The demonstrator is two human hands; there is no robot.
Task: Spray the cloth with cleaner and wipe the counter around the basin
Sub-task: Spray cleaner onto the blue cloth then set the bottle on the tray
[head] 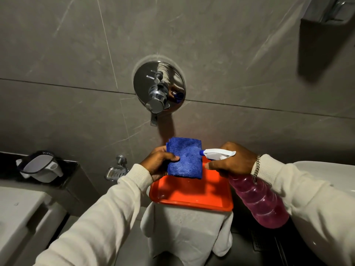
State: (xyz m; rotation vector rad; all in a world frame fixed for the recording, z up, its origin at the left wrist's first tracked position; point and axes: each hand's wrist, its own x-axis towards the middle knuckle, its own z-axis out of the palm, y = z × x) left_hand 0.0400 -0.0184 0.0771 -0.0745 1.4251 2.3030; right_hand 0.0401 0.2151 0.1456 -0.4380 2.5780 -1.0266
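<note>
Spray step was underway: left hand (159, 162) pinched the folded blue microfibre cloth (185, 158) over the orange plastic tray (192, 194), right hand (230, 160) w/ fingers wrapped round the pink-liquid spray bottle (257, 200) (nozzle at cloth's 3 o'clock), wiping round white basin (326, 189) not yet begun.

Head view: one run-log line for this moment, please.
phase: spraying | left hand: holds blue cloth | right hand: aims spray bottle at cloth | below: orange tray

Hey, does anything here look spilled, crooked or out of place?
Nothing stands out. The left hand holds the folded blue cloth, the right hand aims the spray bottle at it above the orange tray.
</note>
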